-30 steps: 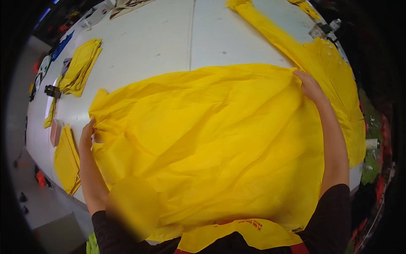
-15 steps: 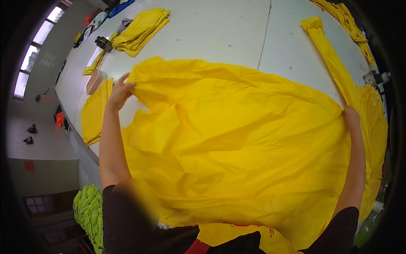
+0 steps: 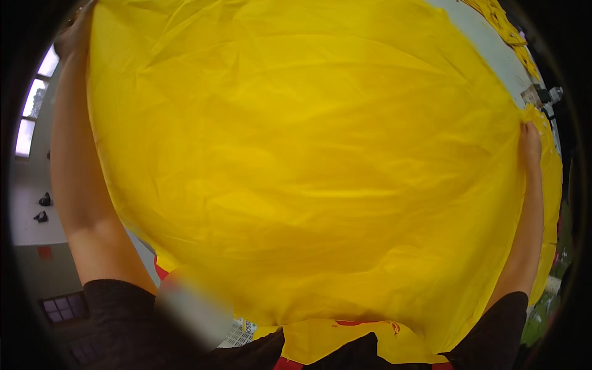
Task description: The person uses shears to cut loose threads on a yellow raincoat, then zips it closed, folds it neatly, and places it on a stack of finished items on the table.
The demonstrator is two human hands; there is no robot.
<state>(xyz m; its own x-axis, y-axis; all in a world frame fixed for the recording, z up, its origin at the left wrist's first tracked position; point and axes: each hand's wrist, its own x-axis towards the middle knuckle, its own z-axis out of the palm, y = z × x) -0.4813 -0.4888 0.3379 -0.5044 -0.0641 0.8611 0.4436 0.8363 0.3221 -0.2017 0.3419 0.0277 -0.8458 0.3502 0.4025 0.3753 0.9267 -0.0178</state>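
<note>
A large sheet of yellow fabric [image 3: 308, 166] is stretched between my raised arms and fills most of the view. At the upper left, my left hand [image 3: 75, 34] is closed on the fabric's edge, its fingers partly out of sight. My right hand [image 3: 530, 145], lower and at the far right, pinches the opposite edge. Soft creases run across the taut cloth, and its lower part hangs toward my body. Behind it, most of the table is hidden.
Beyond the cloth, a strip of white tabletop [image 3: 487, 52] shows at the upper right, with folded yellow fabric [image 3: 502, 24] on it. More yellow fabric [image 3: 550, 197] hangs beside my right forearm. A small dark device [image 3: 535, 94] stands near the right edge. Windows [image 3: 34, 102] line the left wall.
My left hand has swung up and outward to the left, lifting the fabric's edge. My right hand has risen slightly and moved right. The cloth now hides most of the table and its piles.
</note>
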